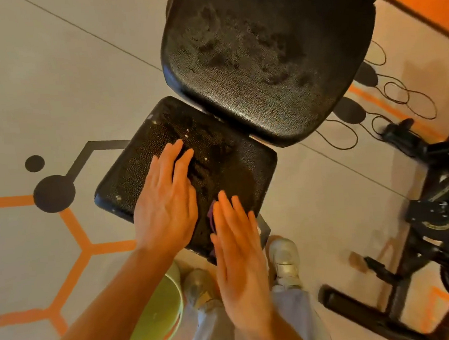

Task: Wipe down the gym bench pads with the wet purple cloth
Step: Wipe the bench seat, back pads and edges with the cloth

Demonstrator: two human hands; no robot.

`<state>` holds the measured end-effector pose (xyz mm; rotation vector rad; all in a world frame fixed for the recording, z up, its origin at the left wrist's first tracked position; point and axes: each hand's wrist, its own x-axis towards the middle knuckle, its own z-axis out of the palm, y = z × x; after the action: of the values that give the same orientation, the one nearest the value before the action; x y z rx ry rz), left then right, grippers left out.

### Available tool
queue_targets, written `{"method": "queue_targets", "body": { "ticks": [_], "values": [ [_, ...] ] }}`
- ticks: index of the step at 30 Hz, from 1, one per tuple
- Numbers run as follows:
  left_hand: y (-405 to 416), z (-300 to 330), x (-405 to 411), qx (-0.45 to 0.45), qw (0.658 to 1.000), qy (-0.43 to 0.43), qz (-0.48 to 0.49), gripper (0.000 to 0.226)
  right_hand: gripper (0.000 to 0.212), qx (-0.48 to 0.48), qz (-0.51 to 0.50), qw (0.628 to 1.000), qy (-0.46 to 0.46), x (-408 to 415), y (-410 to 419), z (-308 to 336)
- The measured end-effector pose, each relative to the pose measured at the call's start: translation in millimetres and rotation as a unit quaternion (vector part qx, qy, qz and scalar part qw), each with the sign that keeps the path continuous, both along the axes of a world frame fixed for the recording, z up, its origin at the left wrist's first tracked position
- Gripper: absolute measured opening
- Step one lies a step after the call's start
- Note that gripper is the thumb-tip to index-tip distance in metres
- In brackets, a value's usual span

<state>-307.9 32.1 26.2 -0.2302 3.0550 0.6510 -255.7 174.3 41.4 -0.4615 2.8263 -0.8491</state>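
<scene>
The black seat pad (223, 164) of the gym bench lies in the middle of the view, with the larger black back pad (264, 62) above it showing dusty smears. My left hand (167, 199) lies flat with straight fingers on the seat pad. My right hand (239, 255) is flat too, over the pad's near edge, and a sliver of the purple cloth (210, 215) shows beneath its fingers. Most of the cloth is hidden under that hand.
A green bucket (153, 321) stands on the floor by my left leg. My two shoes (285, 260) are under the seat's near edge. Black machine frames (431, 209) and looped cables (397, 93) occupy the right side. The floor has orange hexagon lines.
</scene>
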Motion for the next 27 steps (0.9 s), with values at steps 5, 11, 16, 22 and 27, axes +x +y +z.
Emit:
{"method": "queue_targets", "body": {
  "ticks": [5, 11, 16, 22, 27],
  "values": [
    [0, 1, 0, -0.005, 1.000, 0.008, -0.003, 0.047, 0.044, -0.018, -0.123, 0.992, -0.010, -113, 18, -26],
    [0, 1, -1, 0.000, 1.000, 0.012, -0.004, 0.046, 0.042, -0.044, -0.084, 0.995, 0.025, 22, -17, -3],
    [1, 2, 0, 0.000, 1.000, 0.014, 0.000, 0.046, 0.044, -0.024, -0.107, 0.994, -0.001, -89, 13, -26],
    [1, 1, 0, -0.006, 1.000, 0.004, 0.009, 0.047, 0.045, 0.011, -0.035, 0.999, 0.021, -10, -11, -8],
    [-4, 7, -2, 0.009, 1.000, -0.016, -0.016, 0.047, 0.046, 0.067, 0.003, 0.996, 0.054, -93, 15, -26]
  ]
}}
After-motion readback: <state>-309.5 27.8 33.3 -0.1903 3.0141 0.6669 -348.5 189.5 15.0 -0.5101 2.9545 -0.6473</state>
